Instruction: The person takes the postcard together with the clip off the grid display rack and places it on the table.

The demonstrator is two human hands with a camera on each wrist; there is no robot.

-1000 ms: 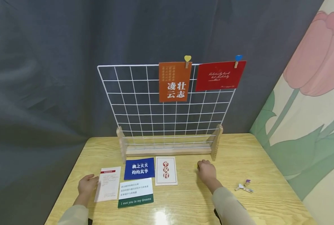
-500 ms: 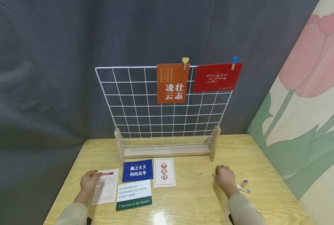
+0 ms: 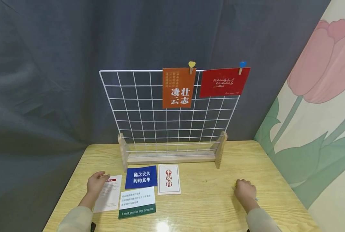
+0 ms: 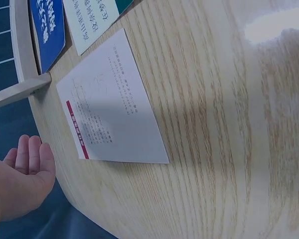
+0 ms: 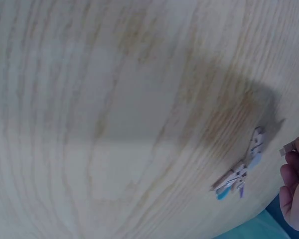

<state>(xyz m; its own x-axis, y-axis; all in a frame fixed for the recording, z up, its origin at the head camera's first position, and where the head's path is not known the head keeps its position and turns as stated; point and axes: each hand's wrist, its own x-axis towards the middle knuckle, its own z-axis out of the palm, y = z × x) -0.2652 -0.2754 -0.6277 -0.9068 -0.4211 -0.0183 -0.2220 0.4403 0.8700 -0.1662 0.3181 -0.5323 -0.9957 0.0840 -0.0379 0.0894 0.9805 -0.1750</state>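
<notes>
My left hand [image 3: 96, 184] hovers by the top left of a white card with a red heading [image 3: 108, 195]. In the left wrist view its fingers [image 4: 34, 158] are loosely bent, apart from the card [image 4: 114, 107], with nothing in them. At the right, my right hand [image 3: 245, 194] pinches a small wooden clothespin [image 5: 289, 148] between thumb and fingers; a bit of yellow shows at its fingertips. Several loose clothespins [image 5: 234, 177] lie on the table near that hand, mostly hidden behind it in the head view.
A white wire grid [image 3: 137, 109] stands on wooden feet, with an orange card [image 3: 178, 87] and a red card [image 3: 224, 82] clipped along its top. Before it lie a blue card [image 3: 141, 177], a green-and-white card [image 3: 137, 202] and a white bordered card [image 3: 169, 179].
My right hand has moved right across the table to the loose clothespins. The left hand has shifted slightly up and right beside the white card. The head view has tilted a little.
</notes>
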